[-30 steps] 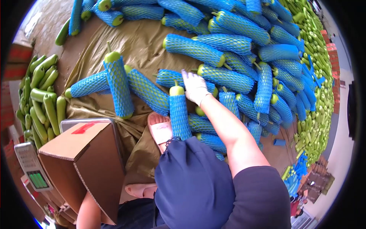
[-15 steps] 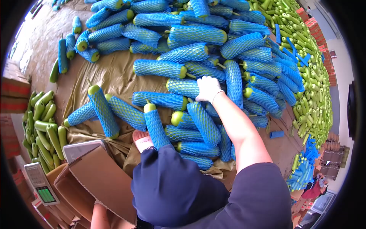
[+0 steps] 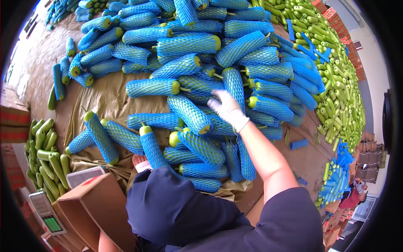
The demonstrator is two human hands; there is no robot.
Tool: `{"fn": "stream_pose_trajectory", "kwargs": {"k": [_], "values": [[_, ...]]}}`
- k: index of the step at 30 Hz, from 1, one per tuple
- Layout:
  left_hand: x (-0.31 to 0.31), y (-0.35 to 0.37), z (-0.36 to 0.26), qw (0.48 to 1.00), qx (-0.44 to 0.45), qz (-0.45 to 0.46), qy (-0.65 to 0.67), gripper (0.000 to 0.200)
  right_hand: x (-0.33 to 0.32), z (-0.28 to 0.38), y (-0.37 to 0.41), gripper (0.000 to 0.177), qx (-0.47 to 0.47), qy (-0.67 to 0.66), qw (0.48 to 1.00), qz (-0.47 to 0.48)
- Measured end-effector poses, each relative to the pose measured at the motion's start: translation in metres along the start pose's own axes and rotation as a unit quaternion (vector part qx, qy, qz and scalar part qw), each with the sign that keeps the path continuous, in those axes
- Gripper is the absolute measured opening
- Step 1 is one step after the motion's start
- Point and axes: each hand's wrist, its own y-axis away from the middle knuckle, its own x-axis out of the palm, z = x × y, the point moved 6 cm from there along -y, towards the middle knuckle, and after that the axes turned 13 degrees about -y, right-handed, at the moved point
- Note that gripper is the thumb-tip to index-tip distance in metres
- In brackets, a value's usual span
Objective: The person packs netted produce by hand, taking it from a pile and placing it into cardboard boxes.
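My right hand [image 3: 228, 109], in a white glove, is over the heap with its fingers apart and nothing held. Beside it to the lower left, a green gourd in blue foam netting [image 3: 189, 114] lies diagonally on others. More netted gourds surround the hand, one of them upright in the view just behind it [image 3: 234, 86]. At the bottom left, my left forearm [image 3: 108, 243] reaches up to an open cardboard box [image 3: 103, 206]; the box hides my left hand and its fingers.
A digital scale display [image 3: 46, 212] stands left of the box. Bare green gourds lie in a small pile [image 3: 49, 164] at left and a large heap [image 3: 342, 101] at right. An olive sheet [image 3: 109, 94] covers the floor. A person [image 3: 357, 195] is far off at lower right.
The netted gourd formerly under my right hand has turned from nearly level to diagonal, and the hand has let go of it. The box has tilted more upright. The view has shifted.
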Motion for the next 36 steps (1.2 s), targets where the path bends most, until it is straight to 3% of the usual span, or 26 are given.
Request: {"fn": "stream_pose_trajectory", "kwargs": {"k": [2,5,7,8,10,12,15,16,18,19,20,22,25,26,28,30,32,33,34,36], "values": [[-0.002,0.003,-0.002,1.0,-0.004,-0.013,0.001,0.047,-0.025,-0.017,-0.031,0.052,-0.05,0.042,0.991,-0.115],[-0.009,0.012,-0.004,0.999,-0.014,-0.036,0.0,0.045,-0.026,-0.025,-0.088,0.054,-0.074,0.1,0.979,-0.161],[-0.015,0.017,-0.002,0.998,-0.023,-0.057,0.0,0.045,-0.005,-0.025,-0.125,0.069,0.049,0.177,0.983,-0.001],[-0.018,0.021,-0.001,0.997,-0.029,-0.07,0.001,0.044,0.0,-0.022,-0.14,0.069,0.041,0.172,0.984,0.001],[-0.026,0.032,0.006,0.994,-0.043,-0.099,0.006,0.043,0.012,-0.026,-0.164,0.077,0.155,0.177,0.972,0.023],[-0.034,0.051,0.013,0.99,-0.062,-0.125,0.011,0.043,0.013,-0.031,-0.173,0.068,0.163,0.129,0.975,0.08],[-0.039,0.084,0.021,0.984,-0.091,-0.15,0.025,0.041,0.001,-0.005,-0.152,0.072,0.167,0.054,0.98,0.093],[-0.068,0.108,0.004,0.963,-0.069,-0.218,-0.143,0.042,-0.005,0.002,-0.139,0.072,0.158,0.06,0.983,0.078],[-0.103,0.151,-0.02,0.926,-0.058,-0.366,-0.071,0.038,-0.004,-0.016,-0.106,0.057,0.179,-0.099,0.979,0.013],[-0.106,0.172,-0.036,0.898,-0.026,-0.438,0.026,0.038,-0.004,-0.024,-0.088,0.049,0.194,-0.181,0.964,0.008],[-0.104,0.187,-0.064,0.865,0.008,-0.5,0.044,0.041,-0.008,-0.012,-0.056,0.044,0.237,-0.289,0.928,-0.009],[-0.096,0.203,-0.106,0.855,0.051,-0.515,0.037,0.045,-0.012,-0.012,-0.001,0.041,0.202,-0.446,0.87,-0.062],[-0.034,0.166,-0.195,0.902,0.176,-0.391,0.057,0.053,-0.006,0.0,0.077,0.042,0.163,-0.576,0.793,-0.113],[-0.011,0.144,-0.216,0.923,0.171,-0.305,0.159,0.057,-0.009,0.018,0.096,0.04,0.116,-0.622,0.772,-0.062],[0.027,0.105,-0.256,0.966,0.14,-0.123,0.177,0.062,-0.023,0.067,0.119,0.048,0.036,-0.629,0.776,-0.044],[0.054,0.079,-0.313,0.934,0.251,-0.068,0.244,0.072,-0.031,0.132,0.14,0.064,-0.029,-0.647,0.761,0.039],[0.065,0.057,-0.331,0.849,0.314,-0.001,0.425,0.082,-0.026,0.187,0.16,0.072,-0.007,-0.657,0.73,0.19],[0.062,0.044,-0.309,0.908,0.143,0.009,0.394,0.094,-0.039,0.222,0.165,0.074,-0.169,-0.553,0.788,0.21],[0.057,0.065,-0.354,0.794,0.282,0.117,0.526,0.098,-0.044,0.25,0.173,0.076,-0.323,-0.426,0.815,0.223],[0.004,0.074,-0.314,0.759,0.295,0.049,0.579,0.098,-0.031,0.247,0.171,0.078,-0.324,-0.447,0.791,0.262]]}}
